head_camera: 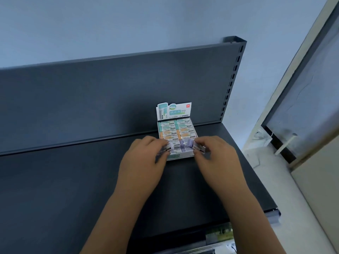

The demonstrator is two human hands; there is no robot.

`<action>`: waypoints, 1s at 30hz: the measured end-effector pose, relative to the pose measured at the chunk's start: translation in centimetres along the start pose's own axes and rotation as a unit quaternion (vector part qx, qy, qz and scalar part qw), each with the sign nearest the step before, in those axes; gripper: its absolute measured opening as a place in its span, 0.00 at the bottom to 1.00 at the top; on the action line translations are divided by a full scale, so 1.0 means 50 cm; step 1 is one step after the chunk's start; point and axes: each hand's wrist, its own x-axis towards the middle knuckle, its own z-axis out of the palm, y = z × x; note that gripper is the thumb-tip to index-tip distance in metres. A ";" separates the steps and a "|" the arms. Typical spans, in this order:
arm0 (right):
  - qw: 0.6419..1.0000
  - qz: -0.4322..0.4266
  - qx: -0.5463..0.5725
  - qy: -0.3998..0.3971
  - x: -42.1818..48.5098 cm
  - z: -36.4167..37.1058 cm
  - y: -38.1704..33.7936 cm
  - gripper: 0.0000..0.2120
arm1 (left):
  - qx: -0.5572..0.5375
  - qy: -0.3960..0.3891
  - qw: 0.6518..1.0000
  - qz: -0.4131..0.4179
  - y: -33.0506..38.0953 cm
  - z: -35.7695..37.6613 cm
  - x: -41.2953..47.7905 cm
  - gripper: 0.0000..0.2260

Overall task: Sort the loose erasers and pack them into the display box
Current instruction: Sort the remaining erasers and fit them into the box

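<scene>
Pinching loose erasers (164, 150) in the left hand (145, 160), thumb and curled fingers closed around them, right at the front left corner of the display box (180, 157); how many, hard to tell. Pinching a single eraser (199, 148) in the right hand (215, 156), between thumb and fingertips, printed side up, at the front right corner of the same box. Both hands low over the front edge of the box, forearms coming in from the bottom of the view.

Between the hands, in the front row of the box, purple erasers (184, 144), some standing on end and uneven. Behind these, orange erasers (176, 133) lying flat in two columns. Behind those again, green erasers (175, 124) filling the back rows. At the rear of the box, a printed header card (174, 110) standing upright.

Under the box, a dark grey shelf (73, 180), with the box toward its back right part. Behind, a dark back panel (110, 92) with a slotted upright (233, 77) at its right end, then a pale blue wall (110, 24). Off to the right, a cream frame (280, 96).
</scene>
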 end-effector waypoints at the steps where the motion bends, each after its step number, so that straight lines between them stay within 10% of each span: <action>1: 1.000 -0.001 0.000 -0.002 0.003 -0.003 0.009 0.11 | 0.006 -0.001 1.000 0.000 0.008 0.007 0.009 0.12; 30: 0.999 -0.004 0.020 -0.025 0.044 0.014 0.033 0.11 | 0.061 -0.083 0.990 0.092 0.009 0.064 0.040 0.17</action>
